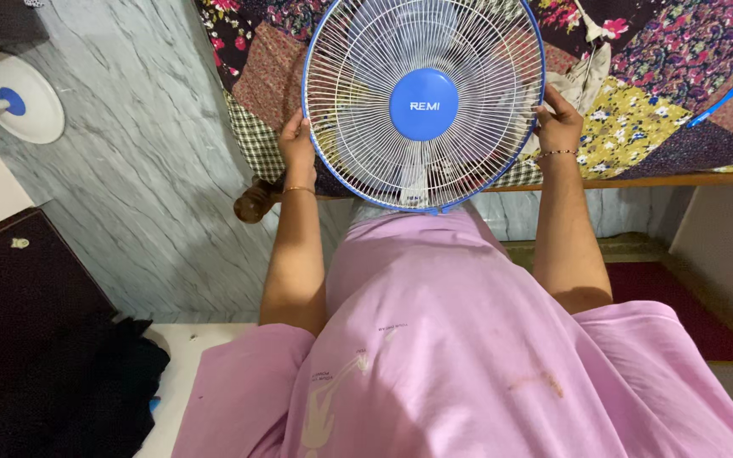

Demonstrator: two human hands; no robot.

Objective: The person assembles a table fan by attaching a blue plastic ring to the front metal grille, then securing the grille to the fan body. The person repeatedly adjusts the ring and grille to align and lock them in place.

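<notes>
Fan guard (423, 102) blocks centre; marble floor (142, 161) open left; quilted bed (663, 93) crowds right.

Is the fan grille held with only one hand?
No, the left hand and the right hand each grip opposite edges of the round fan grille.

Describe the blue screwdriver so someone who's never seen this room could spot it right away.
Start at the patchwork quilt covering the bed beyond the fan guard. Go to its far right edge: the screwdriver lies slanted there. It is the only slim, translucent blue tool on the floral fabric.

Round white fan grille (423, 103), blue-rimmed, face-up
</notes>
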